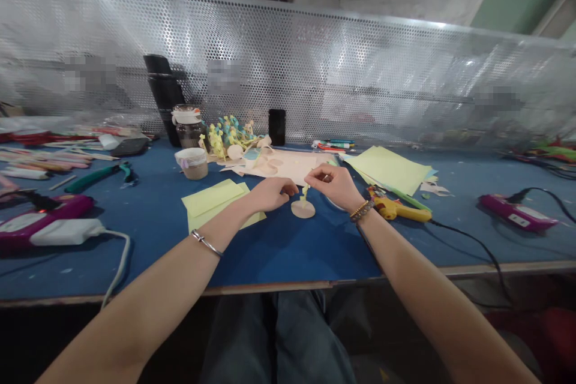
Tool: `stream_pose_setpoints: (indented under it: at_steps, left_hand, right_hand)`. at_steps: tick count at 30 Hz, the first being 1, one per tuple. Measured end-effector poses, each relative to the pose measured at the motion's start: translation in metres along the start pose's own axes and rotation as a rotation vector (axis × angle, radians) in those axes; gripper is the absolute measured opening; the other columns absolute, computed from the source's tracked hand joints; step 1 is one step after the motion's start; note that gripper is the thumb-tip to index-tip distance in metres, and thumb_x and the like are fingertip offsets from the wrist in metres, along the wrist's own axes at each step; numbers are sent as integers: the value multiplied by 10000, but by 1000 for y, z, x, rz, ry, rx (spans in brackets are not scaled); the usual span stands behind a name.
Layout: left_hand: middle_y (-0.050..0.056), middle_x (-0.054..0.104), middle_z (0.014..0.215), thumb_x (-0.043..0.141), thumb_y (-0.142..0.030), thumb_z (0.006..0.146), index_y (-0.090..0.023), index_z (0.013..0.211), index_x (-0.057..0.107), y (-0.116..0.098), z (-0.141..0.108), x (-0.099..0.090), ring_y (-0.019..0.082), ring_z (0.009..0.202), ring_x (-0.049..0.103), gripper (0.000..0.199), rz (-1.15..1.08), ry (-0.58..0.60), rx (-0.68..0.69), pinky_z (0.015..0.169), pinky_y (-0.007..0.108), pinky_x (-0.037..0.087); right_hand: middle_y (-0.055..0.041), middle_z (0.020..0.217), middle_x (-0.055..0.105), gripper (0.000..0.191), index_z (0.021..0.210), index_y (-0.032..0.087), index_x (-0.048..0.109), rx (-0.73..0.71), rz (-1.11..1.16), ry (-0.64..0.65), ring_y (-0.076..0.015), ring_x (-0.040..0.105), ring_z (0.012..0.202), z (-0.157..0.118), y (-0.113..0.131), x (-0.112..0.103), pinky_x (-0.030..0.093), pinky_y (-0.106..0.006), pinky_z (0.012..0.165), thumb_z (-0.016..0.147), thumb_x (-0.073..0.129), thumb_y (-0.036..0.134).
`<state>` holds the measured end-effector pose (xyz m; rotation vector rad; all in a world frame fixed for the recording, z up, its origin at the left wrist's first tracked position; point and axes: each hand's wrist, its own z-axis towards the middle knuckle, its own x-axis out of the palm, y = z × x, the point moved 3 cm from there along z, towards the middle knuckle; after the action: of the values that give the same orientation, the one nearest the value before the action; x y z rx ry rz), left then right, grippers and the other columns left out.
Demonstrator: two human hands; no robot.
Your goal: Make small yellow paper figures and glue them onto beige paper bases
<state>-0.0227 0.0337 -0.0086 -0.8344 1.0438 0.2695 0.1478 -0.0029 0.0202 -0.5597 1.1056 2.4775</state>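
Observation:
A small yellow twisted paper piece point(305, 194) stands upright on a round beige disc point(303, 210) near the front of the table. My right hand point(336, 186) is closed in a pinch at the top of the yellow piece; whatever lies between its fingertips is too small to make out. Just left of the piece is my left hand point(274, 193), its fingers loosely bent and apart with nothing visible in them. Light green paper sheets point(213, 199) lie partly under my left forearm. Beyond my hands lies a beige sheet point(297, 163).
A yellow glue gun point(400, 210) with a black cable lies right of my right wrist. Farther back are a green paper stack point(387, 168), a cluster of yellow and blue paper pieces point(231, 135), a cup point(192, 165), a jar point(188, 126) and a phone point(276, 127). Green-handled pliers point(92, 179) lie left.

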Motion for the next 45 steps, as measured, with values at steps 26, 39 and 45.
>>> stream_pose_setpoints:
  at_steps: [26, 39, 45]
  left_hand:
    - [38, 667, 943, 449, -96, 637, -185, 944, 616, 2, 0, 1, 160, 875, 607, 360, -5, -8, 18, 773, 261, 440]
    - [39, 669, 927, 449, -89, 632, -179, 938, 620, 0, 0, 0, 162, 862, 608, 362, -2, -11, 7, 767, 263, 443]
    - [35, 668, 926, 454, -90, 633, -187, 938, 617, 1, 1, 1, 161, 864, 605, 359, -1, -11, 11, 767, 266, 440]
  right_hand:
    - [-51, 743, 667, 194, 710, 161, 656, 3, 10, 6, -138, 576, 647, 0, 0, 0, 443, -260, 581, 740, 610, 348]
    - [-51, 744, 669, 200, 715, 162, 654, 8, 7, 11, -141, 579, 646, 0, 0, 1, 453, -267, 591, 742, 604, 355]
    - [-50, 750, 670, 174, 728, 165, 653, 3, 12, 10, -140, 580, 647, 0, -2, 2, 456, -267, 588, 744, 601, 331]
